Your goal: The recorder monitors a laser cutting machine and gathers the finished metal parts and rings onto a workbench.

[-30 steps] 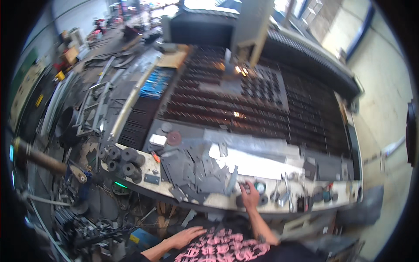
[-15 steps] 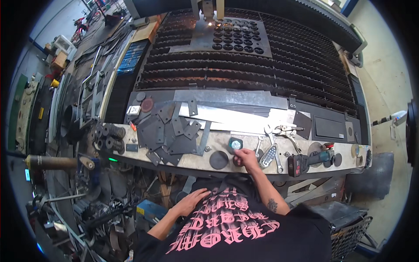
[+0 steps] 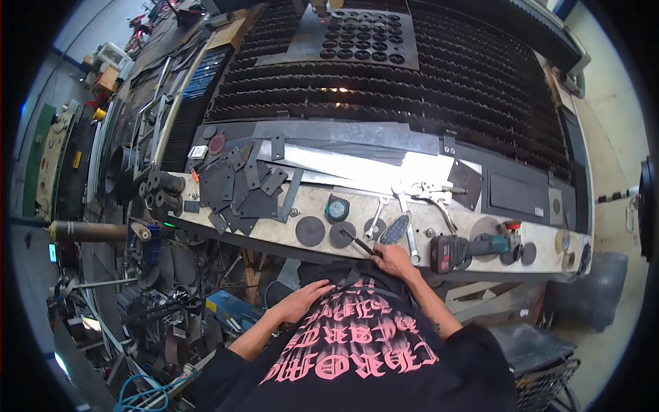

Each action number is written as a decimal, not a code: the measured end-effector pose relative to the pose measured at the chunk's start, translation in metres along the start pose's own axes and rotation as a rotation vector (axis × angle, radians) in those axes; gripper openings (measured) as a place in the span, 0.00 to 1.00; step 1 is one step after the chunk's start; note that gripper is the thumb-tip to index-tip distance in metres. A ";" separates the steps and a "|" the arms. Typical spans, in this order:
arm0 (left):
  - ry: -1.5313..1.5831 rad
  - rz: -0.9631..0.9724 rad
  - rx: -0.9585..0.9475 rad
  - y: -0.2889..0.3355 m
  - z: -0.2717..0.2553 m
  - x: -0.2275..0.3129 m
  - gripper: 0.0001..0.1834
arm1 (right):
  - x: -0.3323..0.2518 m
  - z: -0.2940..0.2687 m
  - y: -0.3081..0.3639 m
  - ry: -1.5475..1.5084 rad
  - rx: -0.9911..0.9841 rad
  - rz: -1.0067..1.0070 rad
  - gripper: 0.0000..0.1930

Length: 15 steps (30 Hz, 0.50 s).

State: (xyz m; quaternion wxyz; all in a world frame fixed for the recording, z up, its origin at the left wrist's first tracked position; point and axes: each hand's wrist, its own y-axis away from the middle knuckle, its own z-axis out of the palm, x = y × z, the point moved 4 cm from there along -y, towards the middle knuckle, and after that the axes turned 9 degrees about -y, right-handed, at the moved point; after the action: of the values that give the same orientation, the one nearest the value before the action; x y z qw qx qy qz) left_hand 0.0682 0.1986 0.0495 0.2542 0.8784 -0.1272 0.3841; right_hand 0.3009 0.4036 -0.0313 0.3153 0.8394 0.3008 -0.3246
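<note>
My right hand (image 3: 394, 261) is at the bench's front edge, its fingers closed round a slim dark pen-like rod (image 3: 362, 243). The rod slants up and left, its tip over a dark round disc (image 3: 339, 237). Similar discs lie on either side, one left (image 3: 310, 231) and one partly under a wrench (image 3: 377, 211). Just behind them sits a teal and black tape measure (image 3: 336, 209). My left hand (image 3: 307, 301) lies flat against the front of my black shirt (image 3: 371, 343), fingers stretched out and holding nothing.
Right of my right hand lie a grey-handled tool (image 3: 395, 229), locking pliers (image 3: 439, 196) and a cordless angle grinder (image 3: 473, 251). Flat dark plates (image 3: 254, 185) are heaped at the left. Beyond, a perforated sheet (image 3: 302, 47) rests on the slatted cutting bed (image 3: 274, 89) under a machine head.
My right hand has drawn back from beside the tape measure toward the bench edge, and the dark rod now shows in it. Bright sparks at the machine head are gone. The view has shifted.
</note>
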 end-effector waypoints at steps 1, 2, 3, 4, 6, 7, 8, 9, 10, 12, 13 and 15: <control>-0.035 -0.004 -0.065 -0.002 0.003 0.000 0.42 | 0.000 -0.002 0.003 -0.058 -0.005 0.004 0.13; -0.072 -0.008 -0.128 -0.005 0.004 -0.001 0.43 | 0.001 -0.006 0.003 -0.115 -0.008 0.006 0.13; -0.021 0.027 -0.151 -0.009 0.009 -0.009 0.47 | 0.001 -0.013 -0.001 -0.151 0.006 -0.060 0.13; -0.063 0.082 -0.228 -0.013 0.001 -0.003 0.47 | 0.001 -0.019 -0.001 -0.136 0.012 -0.072 0.13; -0.057 0.000 -0.397 -0.030 -0.032 0.001 0.52 | -0.003 -0.027 0.000 -0.454 -0.001 -0.111 0.14; -0.097 -0.165 -0.306 -0.039 -0.040 -0.018 0.51 | -0.012 -0.032 0.002 -0.538 -0.020 -0.115 0.14; -0.134 -0.324 -0.224 -0.050 -0.056 -0.026 0.51 | -0.019 -0.037 0.006 -0.626 -0.033 -0.110 0.14; -0.165 -0.473 0.063 -0.057 -0.075 -0.028 0.46 | -0.019 -0.040 0.007 -0.602 -0.057 -0.104 0.13; -0.261 -0.461 0.353 -0.062 -0.091 -0.016 0.42 | -0.011 -0.036 0.005 -0.595 -0.049 -0.113 0.13; -0.166 -0.611 0.535 -0.082 -0.093 -0.010 0.40 | 0.020 -0.013 -0.002 -0.345 -0.213 0.008 0.13; -0.197 -0.592 0.536 -0.092 -0.079 -0.012 0.40 | 0.029 -0.007 -0.002 -0.245 -0.194 0.050 0.16; -0.223 -0.631 0.487 -0.112 -0.054 -0.005 0.41 | 0.047 0.014 0.005 -0.433 -0.170 0.074 0.15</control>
State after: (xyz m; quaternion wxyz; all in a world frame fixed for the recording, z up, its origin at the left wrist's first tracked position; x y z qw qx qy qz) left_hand 0.0784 0.3223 0.0378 0.1287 0.9450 0.2164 0.2089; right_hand 0.3287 0.4046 -0.0722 0.4536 0.7312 0.2217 -0.4587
